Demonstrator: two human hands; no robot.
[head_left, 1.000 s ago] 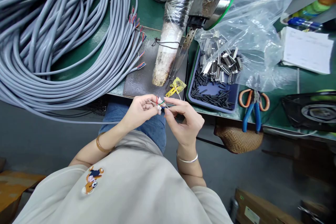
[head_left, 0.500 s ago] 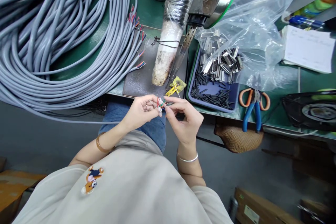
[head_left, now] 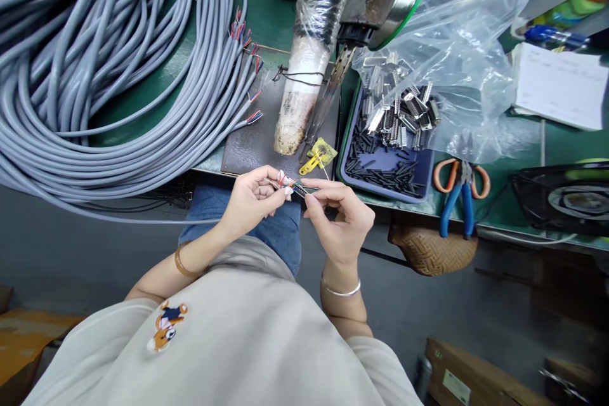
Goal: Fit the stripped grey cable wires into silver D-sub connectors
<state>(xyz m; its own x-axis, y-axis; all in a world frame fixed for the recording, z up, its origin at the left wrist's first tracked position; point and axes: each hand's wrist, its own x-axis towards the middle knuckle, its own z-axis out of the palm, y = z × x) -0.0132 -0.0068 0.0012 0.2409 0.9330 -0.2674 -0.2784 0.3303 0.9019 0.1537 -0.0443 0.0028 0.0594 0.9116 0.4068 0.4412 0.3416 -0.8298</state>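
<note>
My left hand [head_left: 252,196] is closed in a pinch on the stripped end of a grey cable [head_left: 143,221], whose thin coloured wires fan out at the fingertips. Something small and white covers a fingertip there. Between the hands sits a small dark connector [head_left: 299,189] with a row of contacts, close to red and green wires. My right hand [head_left: 340,212] pinches thin wires at the connector's right side, thumb against forefinger. Its grip partly hides them. Both hands are above my lap, just in front of the table edge.
Left lies a large bundle of grey cables [head_left: 157,133] with stripped ends. Ahead are a wrapped duct [head_left: 304,82], a soldering iron [head_left: 335,89] and a yellow tool [head_left: 311,165]. Right are a blue tray [head_left: 380,188] of connectors and black tubes, pliers [head_left: 457,209] and paper [head_left: 561,85].
My right hand has shifted slightly right and down, with its fingers straighter along the wires. The dark connector now shows more between my hands. My left hand has moved slightly left.
</note>
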